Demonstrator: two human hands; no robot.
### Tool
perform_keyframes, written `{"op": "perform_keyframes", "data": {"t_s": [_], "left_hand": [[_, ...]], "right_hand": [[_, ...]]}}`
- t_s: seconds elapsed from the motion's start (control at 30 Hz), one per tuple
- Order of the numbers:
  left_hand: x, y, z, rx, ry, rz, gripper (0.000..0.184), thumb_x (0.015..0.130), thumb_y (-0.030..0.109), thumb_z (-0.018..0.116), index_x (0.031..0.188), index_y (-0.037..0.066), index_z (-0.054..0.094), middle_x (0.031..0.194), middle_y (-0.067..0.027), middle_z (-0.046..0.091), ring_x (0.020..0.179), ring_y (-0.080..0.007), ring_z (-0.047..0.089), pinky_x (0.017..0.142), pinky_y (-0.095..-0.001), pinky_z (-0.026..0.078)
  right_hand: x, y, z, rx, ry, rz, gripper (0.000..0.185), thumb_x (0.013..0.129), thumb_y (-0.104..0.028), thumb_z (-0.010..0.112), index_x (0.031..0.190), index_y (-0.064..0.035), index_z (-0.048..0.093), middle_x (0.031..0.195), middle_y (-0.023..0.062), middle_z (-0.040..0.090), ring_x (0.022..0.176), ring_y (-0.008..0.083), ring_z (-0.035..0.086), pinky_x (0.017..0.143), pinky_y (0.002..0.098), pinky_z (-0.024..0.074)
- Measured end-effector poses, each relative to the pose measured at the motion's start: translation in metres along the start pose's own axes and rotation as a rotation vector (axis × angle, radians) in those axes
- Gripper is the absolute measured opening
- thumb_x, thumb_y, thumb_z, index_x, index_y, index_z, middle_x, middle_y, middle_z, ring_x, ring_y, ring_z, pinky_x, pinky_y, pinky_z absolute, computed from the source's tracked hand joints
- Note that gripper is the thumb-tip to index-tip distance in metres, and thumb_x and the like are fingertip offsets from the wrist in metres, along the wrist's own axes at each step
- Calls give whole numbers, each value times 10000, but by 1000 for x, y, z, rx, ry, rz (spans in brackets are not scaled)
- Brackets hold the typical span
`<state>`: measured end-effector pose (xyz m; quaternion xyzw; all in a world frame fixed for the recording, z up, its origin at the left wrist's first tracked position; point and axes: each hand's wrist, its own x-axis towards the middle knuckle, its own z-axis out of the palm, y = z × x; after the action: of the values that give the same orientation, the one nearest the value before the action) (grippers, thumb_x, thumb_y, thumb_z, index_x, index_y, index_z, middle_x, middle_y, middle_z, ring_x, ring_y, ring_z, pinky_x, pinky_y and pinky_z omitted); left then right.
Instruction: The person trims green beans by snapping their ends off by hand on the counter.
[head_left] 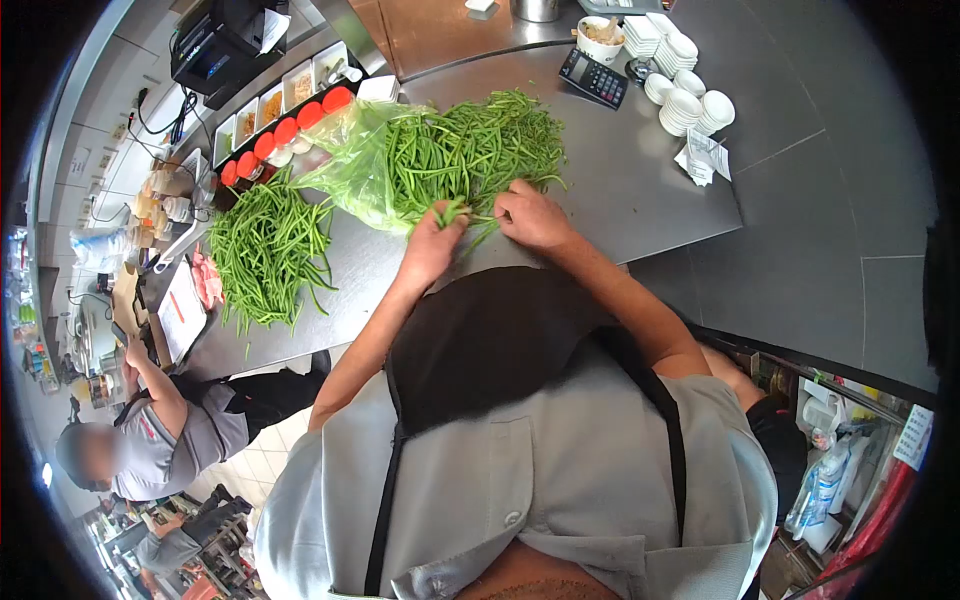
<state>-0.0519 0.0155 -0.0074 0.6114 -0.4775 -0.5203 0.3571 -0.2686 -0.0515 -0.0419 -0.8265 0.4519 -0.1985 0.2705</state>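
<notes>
A large heap of green beans [470,150] lies on the steel counter [640,190] in front of me, partly on a crumpled clear plastic bag [365,165]. My left hand [435,245] is closed around a few green beans at the near edge of this heap. Right beside it, my right hand [535,215] is closed in a pinch, with a bean reaching its fingertips; the fingers partly hide that bean. To the left, apart from the bag, sits a second pile of green beans [270,250].
Red-lidded jars [285,130] and a row of food trays [270,105] line the left back. A calculator [593,78], a paper bowl [600,40] and stacked white cups [682,108] stand at the far right. A co-worker [180,430] is at the left, near a clipboard [180,310].
</notes>
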Motion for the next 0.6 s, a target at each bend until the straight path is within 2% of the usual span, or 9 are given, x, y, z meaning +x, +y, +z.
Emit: {"op": "perform_keyframes", "data": {"t_s": [0.03,0.07,0.17,0.27,0.37,0.47,0.57,0.6], "left_hand": [[-4,6,7,175,17,59,220,1056,182,627,1216,33,644,966,-72,714,919,-239,693,845,-357,555],[-1,0,7,342,28,127,311,1012,171,677,1292,41,645,1049,-114,742,950,-260,699,880,-366,543],[1,0,13,466,-15,276,307,976,170,705,1249,35,672,1071,-162,742,966,-277,709,874,-376,544],[4,1,16,433,-54,211,236,923,189,729,1113,55,689,1044,-200,724,981,-423,696,827,-474,553],[11,-3,16,696,-42,250,242,917,164,733,1129,52,702,1030,-183,727,967,-381,706,843,-443,551],[13,-6,17,711,-16,415,213,884,219,730,993,50,660,979,-188,693,933,-441,679,803,-526,553],[8,10,19,833,-3,373,231,866,125,714,1089,69,691,1024,-191,711,996,-413,685,838,-490,544],[8,9,18,833,-5,380,219,868,120,709,1080,68,688,1035,-191,709,1007,-411,682,839,-485,544]], "right_hand": [[0,6,4,43,1,-14,109,900,-201,685,943,-101,694,999,141,647,913,380,679,804,509,558],[0,12,8,84,4,-27,123,900,-205,688,941,-90,701,987,143,657,915,378,680,810,504,557],[-1,5,-3,184,-11,-60,180,898,-218,698,964,-57,741,961,160,697,915,374,694,813,486,560],[-6,-2,-13,298,-85,48,215,916,-189,713,1042,-17,744,964,158,724,931,329,705,836,429,555],[-9,0,-16,286,-81,38,223,900,-171,707,1058,-21,754,964,156,734,939,319,717,834,429,558],[-10,3,-12,275,-44,4,221,877,-170,707,1038,-28,758,969,149,738,950,315,723,823,436,562],[-12,-12,-22,48,-35,81,211,843,-188,703,993,-48,753,971,169,740,897,375,719,798,471,577],[-13,-14,-24,28,-19,63,199,847,-186,700,982,-48,745,951,169,734,875,359,720,780,468,576]]}}
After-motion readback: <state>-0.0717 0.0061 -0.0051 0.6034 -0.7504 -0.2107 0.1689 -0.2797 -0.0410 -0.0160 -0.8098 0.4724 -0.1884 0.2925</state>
